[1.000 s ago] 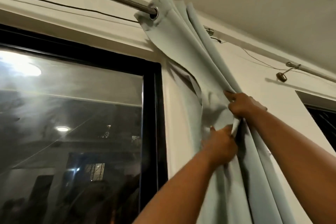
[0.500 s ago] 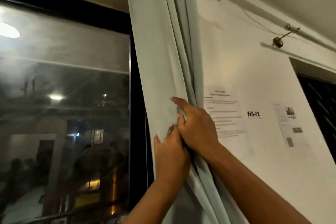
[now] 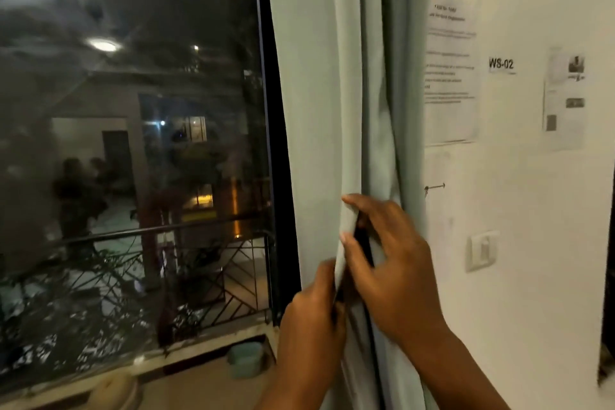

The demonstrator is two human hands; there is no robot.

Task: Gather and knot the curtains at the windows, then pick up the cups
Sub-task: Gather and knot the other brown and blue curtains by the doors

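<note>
A pale grey-green curtain (image 3: 336, 83) hangs in folds between the dark window and the white wall. My left hand (image 3: 311, 323) grips its front fold from the left at about sill height. Just above it, my right hand (image 3: 389, 260) has its fingers curled round the same fold's edge, pinching the cloth. A teal cup (image 3: 245, 359) stands on the sill by the window's lower right corner, below and left of my hands. Another pale round object (image 3: 114, 389) sits at the bottom left; I cannot tell what it is.
The big window pane (image 3: 133, 143) fills the left side, its black frame (image 3: 276, 176) right beside the curtain. Printed sheets (image 3: 451, 70), a "WS-02" label (image 3: 501, 63) and a wall switch (image 3: 482, 251) are on the white wall at the right.
Both hands have slid down the curtain from near the rod to about sill height, and my view has dropped with them. The sill and the teal cup have come into view.
</note>
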